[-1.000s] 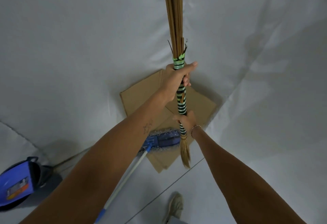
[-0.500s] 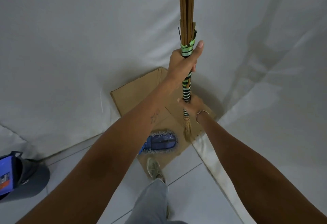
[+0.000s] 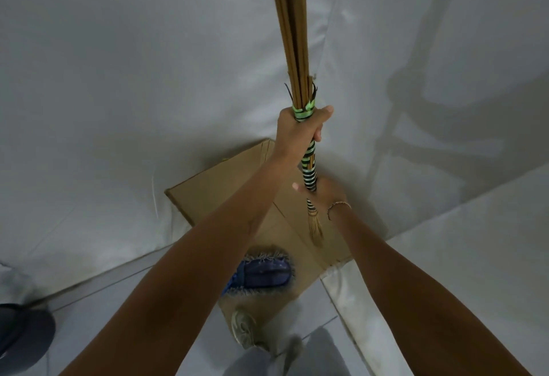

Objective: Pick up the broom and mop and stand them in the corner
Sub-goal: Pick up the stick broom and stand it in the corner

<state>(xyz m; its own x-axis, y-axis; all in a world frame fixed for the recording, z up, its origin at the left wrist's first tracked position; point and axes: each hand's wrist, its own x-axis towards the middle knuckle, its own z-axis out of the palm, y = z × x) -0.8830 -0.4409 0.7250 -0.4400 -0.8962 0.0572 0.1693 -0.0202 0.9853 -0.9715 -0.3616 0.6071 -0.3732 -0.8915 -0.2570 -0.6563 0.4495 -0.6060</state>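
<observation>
The broom (image 3: 292, 34), a bundle of brown sticks, stands nearly upright in the corner, running up out of the top of the view. Its handle is wrapped in green and black bands, and the tufted end (image 3: 315, 227) hangs just over the cardboard (image 3: 219, 185). My left hand (image 3: 300, 132) is shut around the top of the wrapped part. My right hand (image 3: 325, 194), with a bracelet at the wrist, grips the handle lower down. The blue mop head (image 3: 263, 271) lies flat on the cardboard below my left arm, which hides its pole.
White cloth covers both walls that meet at the corner (image 3: 329, 48). A dark blue container (image 3: 17, 337) sits at the lower left edge. My shoe (image 3: 243, 328) rests on the front edge of the cardboard, on pale floor tiles.
I have stepped closer to the corner, one foot now on the cardboard. The broom has moved deeper toward the corner with both hands still on it. The blue container has slid toward the left edge.
</observation>
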